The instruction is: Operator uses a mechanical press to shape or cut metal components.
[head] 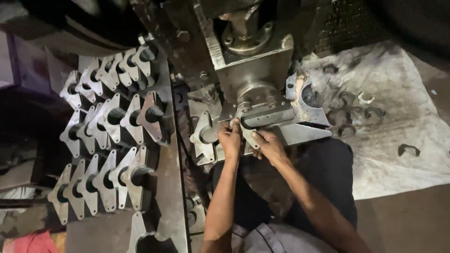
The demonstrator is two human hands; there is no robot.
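Presently both hands pinch one flat metal blank (244, 132) under the press head (255, 100): left hand (230, 138) on its near-left edge, right hand (266, 143) on its right. Judged stiff, thin, sharp-edged, possibly oily; hold by outer lobes. Stacked blanks (110, 122) lie left.

Two hands, left hand (229, 139) and right hand (267, 143), are working at one press machine (253, 70). Roughly twenty stamped metal plates (112, 117) are standing in three rows on the tabletop (168, 187), while about eight dark scrap pieces (349, 112) are lying on one white cloth (398, 122).
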